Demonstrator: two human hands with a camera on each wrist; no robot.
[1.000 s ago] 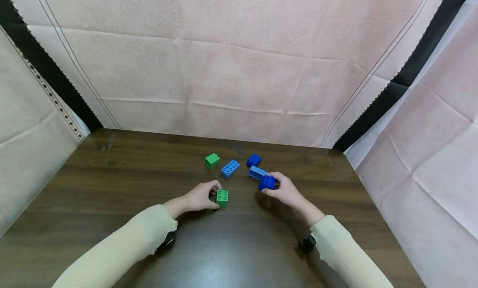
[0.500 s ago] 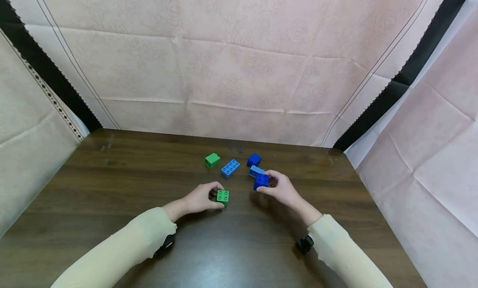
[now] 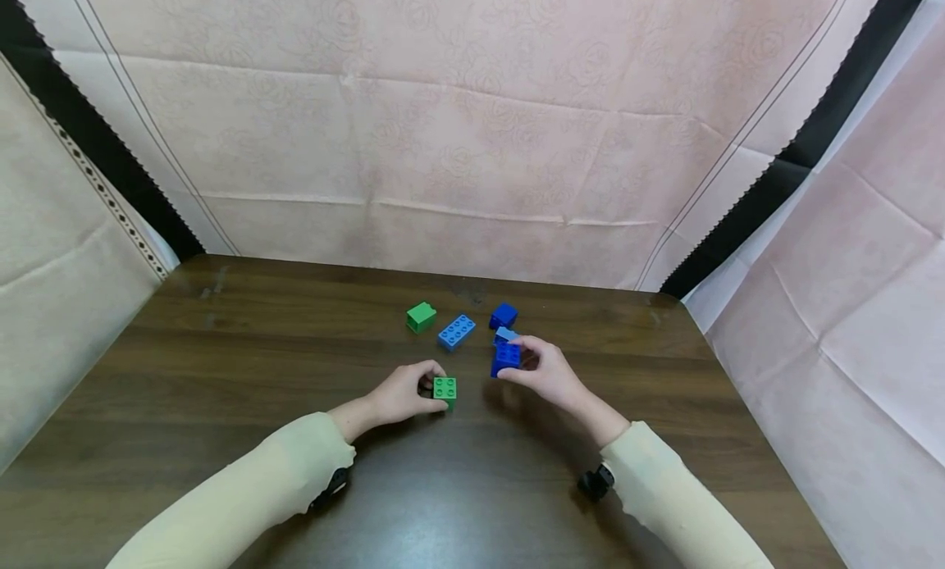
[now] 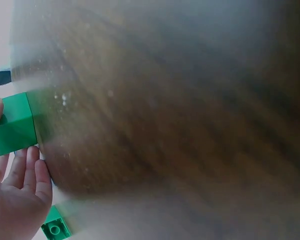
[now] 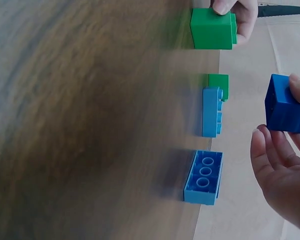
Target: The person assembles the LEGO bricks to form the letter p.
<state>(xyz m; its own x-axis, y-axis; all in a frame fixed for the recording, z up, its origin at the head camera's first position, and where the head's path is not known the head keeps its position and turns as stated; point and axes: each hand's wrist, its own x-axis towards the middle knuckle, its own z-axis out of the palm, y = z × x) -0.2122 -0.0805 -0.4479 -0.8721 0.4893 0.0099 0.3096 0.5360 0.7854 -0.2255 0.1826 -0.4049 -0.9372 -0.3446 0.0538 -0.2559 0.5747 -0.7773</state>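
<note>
Between thumb and fingers, my left hand (image 3: pixel 402 394) grips a green toy brick (image 3: pixel 445 388), studs up, low at the table's middle. The same green brick (image 4: pixel 15 125) fills the left side of the left wrist view. To the right, my right hand (image 3: pixel 545 375) pinches a dark blue brick (image 3: pixel 506 356) by its sides, studs up. In the right wrist view that blue brick (image 5: pixel 286 104) is held above the table surface, its shadow falling below it in the head view. A short gap separates the two held bricks.
Beyond the hands, a green brick (image 3: pixel 421 316) and a light blue brick (image 3: pixel 456 332) lie on the wooden table (image 3: pixel 258 348). A dark blue brick (image 3: pixel 504 315) stands behind another light blue brick (image 5: pixel 204 177), which lies on its side. Pale cloth (image 3: pixel 458 143) hangs behind the table.
My right hand has carried the dark blue brick leftward, nearer the green one, partly covering the light blue brick behind. My left hand has shifted slightly right with its green brick.
</note>
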